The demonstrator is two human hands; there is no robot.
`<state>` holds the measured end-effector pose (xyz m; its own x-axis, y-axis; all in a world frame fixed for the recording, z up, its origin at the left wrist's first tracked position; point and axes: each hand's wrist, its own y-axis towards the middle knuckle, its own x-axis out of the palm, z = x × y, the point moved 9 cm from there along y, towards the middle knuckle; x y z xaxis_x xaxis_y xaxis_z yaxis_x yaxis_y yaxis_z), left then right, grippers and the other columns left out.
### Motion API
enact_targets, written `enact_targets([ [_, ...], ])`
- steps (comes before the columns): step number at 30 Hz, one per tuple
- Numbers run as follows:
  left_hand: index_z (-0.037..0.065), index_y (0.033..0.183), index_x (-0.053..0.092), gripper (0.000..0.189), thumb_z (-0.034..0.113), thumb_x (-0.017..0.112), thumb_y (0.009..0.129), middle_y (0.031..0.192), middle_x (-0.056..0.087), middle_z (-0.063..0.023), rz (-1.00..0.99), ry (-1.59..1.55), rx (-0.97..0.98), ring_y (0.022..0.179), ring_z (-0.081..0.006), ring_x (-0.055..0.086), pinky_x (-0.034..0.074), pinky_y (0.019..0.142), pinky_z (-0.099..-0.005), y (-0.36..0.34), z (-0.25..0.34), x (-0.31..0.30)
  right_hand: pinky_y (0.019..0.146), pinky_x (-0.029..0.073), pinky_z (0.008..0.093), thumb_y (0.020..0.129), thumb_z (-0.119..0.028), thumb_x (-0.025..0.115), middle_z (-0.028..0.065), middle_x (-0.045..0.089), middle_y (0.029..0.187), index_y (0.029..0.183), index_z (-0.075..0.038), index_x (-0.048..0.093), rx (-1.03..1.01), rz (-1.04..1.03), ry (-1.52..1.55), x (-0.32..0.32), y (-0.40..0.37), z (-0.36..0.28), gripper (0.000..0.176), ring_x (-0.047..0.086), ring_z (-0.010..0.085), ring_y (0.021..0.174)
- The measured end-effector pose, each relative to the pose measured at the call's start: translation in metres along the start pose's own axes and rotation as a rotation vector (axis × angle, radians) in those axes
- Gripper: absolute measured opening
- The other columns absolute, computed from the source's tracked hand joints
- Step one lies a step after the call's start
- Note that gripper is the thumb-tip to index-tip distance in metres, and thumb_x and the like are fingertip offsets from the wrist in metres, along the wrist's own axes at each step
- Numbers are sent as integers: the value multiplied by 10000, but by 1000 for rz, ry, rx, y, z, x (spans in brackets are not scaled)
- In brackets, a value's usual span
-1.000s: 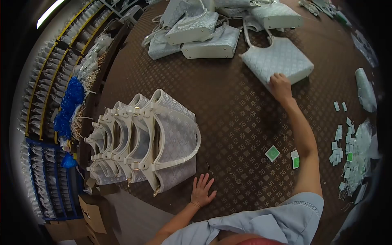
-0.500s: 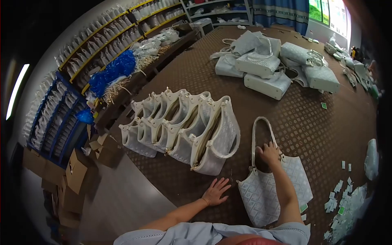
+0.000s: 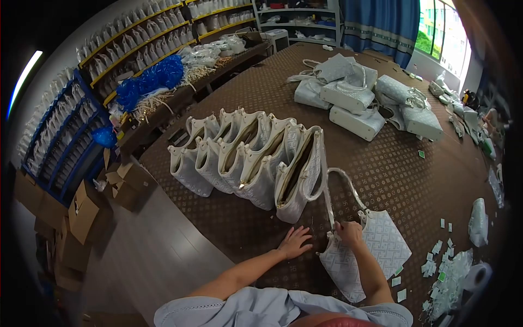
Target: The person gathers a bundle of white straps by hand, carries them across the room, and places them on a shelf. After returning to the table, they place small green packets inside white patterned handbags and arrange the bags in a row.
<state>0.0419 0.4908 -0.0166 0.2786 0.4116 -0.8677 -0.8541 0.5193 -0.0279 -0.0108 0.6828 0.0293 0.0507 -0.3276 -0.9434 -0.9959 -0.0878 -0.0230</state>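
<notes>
A white handbag (image 3: 384, 240) with an embossed geometric pattern lies on the brown patterned table in front of me, its looped handle (image 3: 348, 182) stretched away from me. My right hand (image 3: 348, 232) is closed at the bag's top edge, near the base of the handle; the fingertips are partly hidden. My left hand (image 3: 295, 243) rests on the table just left of the bag, open with the fingers spread, apart from it. Beyond my hands stands a row of several similar upright handbags (image 3: 297, 185), their tops gaping and handles raised.
More white handbags (image 3: 348, 98) are heaped at the far side of the table (image 3: 218, 229). Small white tags and clear plastic (image 3: 449, 283) lie at the right. Cardboard boxes (image 3: 90, 212) stand on the floor at left, near shelves of wrapped goods (image 3: 60, 131).
My right hand has moved from inside the handle loop down to the bag's top edge and closed. The handle has shifted left. My left hand stays flat. The view has tilted slightly.
</notes>
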Motion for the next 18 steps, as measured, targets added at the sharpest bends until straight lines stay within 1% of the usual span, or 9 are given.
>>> enact_targets([
  [2,123,1238,453,501,455,444,863,1291,431,-126,-54,-201,-126,1247,-253,341,202,1039,-435,15,-10,-1,588,477,402,841,-459,486,123,601,575,615,-71,656,-31,51,51,-9,-11,-12,480,611,307,600],
  [4,81,1162,517,488,466,411,881,1104,558,-92,-316,-848,-211,1063,-199,486,336,944,-357,28,-4,14,593,476,410,858,-453,467,113,584,534,609,-62,649,34,22,198,-46,-29,-34,498,603,295,559],
  [8,28,994,572,464,456,442,868,916,584,-108,-433,-1092,-310,810,-174,531,445,698,-303,0,77,-22,464,410,358,867,-353,525,100,514,454,531,-26,555,-115,207,385,-135,-60,-93,470,545,284,460],
  [10,11,1015,560,361,330,514,851,978,587,-19,-311,-1274,157,861,-159,538,435,741,-295,-2,117,-65,415,337,337,874,-315,531,98,439,434,513,-10,478,-150,248,546,-169,-72,-120,476,483,269,415],
  [12,13,1000,553,296,251,545,824,931,628,-100,-336,-1077,75,815,-247,595,457,689,-360,-11,118,-95,403,300,337,885,-321,510,89,390,446,507,-2,427,-504,431,554,-208,-93,-155,502,437,233,398],
  [13,19,1094,485,355,220,543,807,864,618,-161,-169,-818,175,782,-303,600,461,671,-397,-24,134,-147,402,280,326,875,-341,519,81,374,470,544,-5,407,-582,537,574,-225,-105,-171,485,396,200,395],
  [14,24,1188,417,448,189,541,790,796,608,-223,-4,-552,264,748,-360,605,464,653,-433,-35,147,-187,402,280,326,875,-341,519,81,374,470,544,-5,407,-578,535,571,-229,-110,-182,485,396,200,395],
  [16,24,1189,419,437,182,523,794,797,599,-240,40,-491,275,764,-389,590,460,659,-464,-47,152,-208,419,302,315,831,-333,580,73,421,514,633,-12,475,-681,574,568,-238,-130,-208,392,416,193,425],
  [18,25,1190,421,427,175,504,799,798,590,-257,75,-446,292,779,-418,575,455,666,-494,-51,150,-213,440,330,292,792,-328,641,78,441,566,744,-6,511,-568,545,551,-231,-142,-226,350,447,184,467],
])
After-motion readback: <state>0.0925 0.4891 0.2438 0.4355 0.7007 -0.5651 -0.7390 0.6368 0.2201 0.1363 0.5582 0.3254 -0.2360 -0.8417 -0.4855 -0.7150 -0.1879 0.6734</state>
